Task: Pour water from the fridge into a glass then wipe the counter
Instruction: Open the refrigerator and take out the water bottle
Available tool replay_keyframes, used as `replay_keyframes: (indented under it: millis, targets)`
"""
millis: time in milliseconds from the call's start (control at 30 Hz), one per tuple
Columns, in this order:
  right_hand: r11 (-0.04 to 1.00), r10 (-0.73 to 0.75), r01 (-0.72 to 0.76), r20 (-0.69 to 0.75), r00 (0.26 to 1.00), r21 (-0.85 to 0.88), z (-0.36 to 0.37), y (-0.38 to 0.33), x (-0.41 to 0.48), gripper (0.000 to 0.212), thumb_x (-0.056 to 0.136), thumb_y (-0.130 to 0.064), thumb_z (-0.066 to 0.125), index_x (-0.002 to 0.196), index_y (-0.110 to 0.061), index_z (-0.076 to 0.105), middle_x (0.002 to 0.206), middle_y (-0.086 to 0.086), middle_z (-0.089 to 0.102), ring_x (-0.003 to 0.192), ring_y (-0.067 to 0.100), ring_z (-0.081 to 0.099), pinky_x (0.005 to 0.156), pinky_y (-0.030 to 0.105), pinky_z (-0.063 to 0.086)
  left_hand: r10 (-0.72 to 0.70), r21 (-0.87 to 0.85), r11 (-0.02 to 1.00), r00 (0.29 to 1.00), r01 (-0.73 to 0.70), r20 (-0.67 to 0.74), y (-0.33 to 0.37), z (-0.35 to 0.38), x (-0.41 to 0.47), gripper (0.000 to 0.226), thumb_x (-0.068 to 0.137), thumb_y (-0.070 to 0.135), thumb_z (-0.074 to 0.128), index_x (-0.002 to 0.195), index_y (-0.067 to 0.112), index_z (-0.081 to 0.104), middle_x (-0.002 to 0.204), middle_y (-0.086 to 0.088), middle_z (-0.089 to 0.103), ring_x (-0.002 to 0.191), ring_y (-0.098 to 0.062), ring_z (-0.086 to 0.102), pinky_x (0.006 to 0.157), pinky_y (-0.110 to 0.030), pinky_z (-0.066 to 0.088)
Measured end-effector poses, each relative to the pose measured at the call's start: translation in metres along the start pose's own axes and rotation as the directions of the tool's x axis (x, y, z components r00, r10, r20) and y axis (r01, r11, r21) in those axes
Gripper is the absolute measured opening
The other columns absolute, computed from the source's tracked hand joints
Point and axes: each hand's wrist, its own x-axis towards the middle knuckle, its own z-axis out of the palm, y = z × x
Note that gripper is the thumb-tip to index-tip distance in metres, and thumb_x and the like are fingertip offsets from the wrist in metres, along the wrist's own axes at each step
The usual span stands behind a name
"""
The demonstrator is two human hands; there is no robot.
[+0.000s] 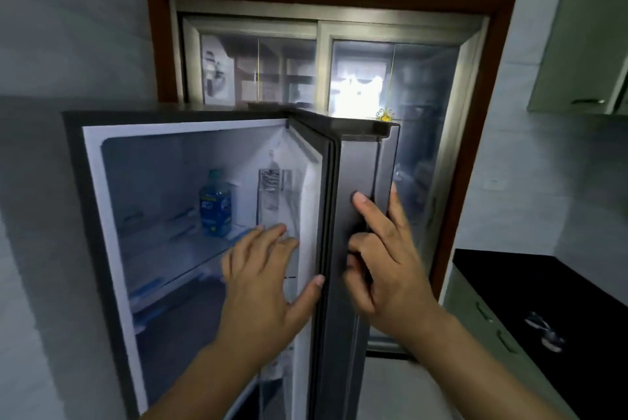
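Right grip: the right hand (pixel 380 256) wraps its fingers around the outer edge of the grey metal fridge door (pixel 353 181), index finger laid flat on the door's side face, so it is closed on the door edge. Left grip: the left hand (pixel 268 280) is spread open with nothing in it, thumb resting on the door's dark rubber gasket and fingers reaching into the cabinet towards the shelf.

The tall grey fridge (pixel 102 249) stands open, its white-lined interior lit dimly. On an upper glass shelf (pixel 163 249) stands a clear blue plastic water bottle with a green cap (pixel 215 203), upright, well back from the left hand and not touched by it. A second clear bottle (pixel 272 188) seems to sit in the door rack (it is hazy, and I cannot tell what it holds).

As for progress, I judge the task barely begun: the door is open, but no bottle has been taken, no pouring has been done, and the wiping is all still ahead. The black stone counter (pixel 509 270) lies to the right, beyond the door; a small glassy object (pixel 543 331) on it may be the glass, though it is too blurred to say.

Both bottles carry labels, the blue one a dark band with pale print, but no brand or wording can be read.
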Motion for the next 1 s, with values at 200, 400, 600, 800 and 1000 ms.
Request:
replay_keyframes:
  millis: [200, 400, 600, 800, 1000]
  targets:
    - [0.957, 0.28, -0.285, -0.087, 0.956, -0.059, -0.042, 0.032, -0.026, 0.015, 0.082, -0.013, 0.064, 0.093, -0.002, 0.066, 0.132, 0.024, 0.054, 0.142, 0.041, 0.031, 0.117, 0.057, 0.025, 0.111, -0.006, 0.994, 0.985, -0.111, 0.136, 0.038, 0.049, 0.026, 0.046, 0.089, 0.049, 0.058, 0.125, 0.021, 0.06, 0.11, 0.002, 0.065, 0.104, -0.022, 0.058, 0.092, -0.041, 0.043]
    - [0.971, 0.237, -0.235, -0.025, 0.971, 0.05, -0.055, 0.047, 0.014, 0.01, 0.084, -0.016, 0.062, 0.088, -0.007, 0.064, 0.099, 0.008, 0.061, 0.109, 0.021, 0.051, 0.1, 0.028, 0.038, 0.145, 0.0, 0.989, 0.967, -0.148, 0.208, 0.091, 0.087, 0.049, 0.034, 0.081, 0.04, 0.042, 0.11, 0.031, 0.056, 0.096, 0.012, 0.065, 0.098, -0.011, 0.054, 0.096, -0.036, 0.041]
    - [0.844, 0.528, -0.508, 0.436, 0.728, -0.173, -0.015, 0.1, 0.056, 0.031, 0.094, -0.04, 0.056, 0.117, -0.02, 0.054, 0.112, 0.003, 0.052, 0.1, 0.018, 0.048, 0.078, 0.033, 0.045, 0.306, -0.293, 0.925, 0.931, -0.241, 0.201, 0.058, 0.112, 0.063, 0.043, 0.091, 0.032, 0.062, 0.13, 0.015, 0.054, 0.12, -0.003, 0.062, 0.112, -0.015, 0.054, 0.096, -0.027, 0.043]
    - [0.762, 0.638, -0.486, 0.624, 0.451, -0.427, 0.081, 0.134, 0.056, 0.035, 0.102, -0.046, 0.04, 0.114, -0.014, 0.047, 0.113, 0.009, 0.057, 0.093, 0.028, 0.056, 0.071, 0.033, 0.038, 0.044, -0.258, 0.966, 0.971, 0.018, 0.234, -0.081, 0.135, 0.05, 0.036, 0.091, 0.048, 0.056, 0.121, 0.028, 0.058, 0.121, 0.012, 0.055, 0.114, -0.004, 0.053, 0.097, -0.026, 0.048]
    - [0.808, 0.566, -0.322, 0.499, 0.657, -0.492, 0.184, 0.167, 0.064, 0.037, 0.105, -0.044, 0.032, 0.096, -0.013, 0.051, 0.093, 0.007, 0.066, 0.078, 0.028, 0.062, 0.061, 0.032, 0.032, -0.24, -0.219, 0.933, 0.947, 0.286, 0.214, -0.204, 0.166, 0.081, 0.023, 0.089, 0.035, 0.066, 0.108, 0.024, 0.061, 0.109, 0.004, 0.059, 0.101, -0.014, 0.058, 0.084, -0.027, 0.05]
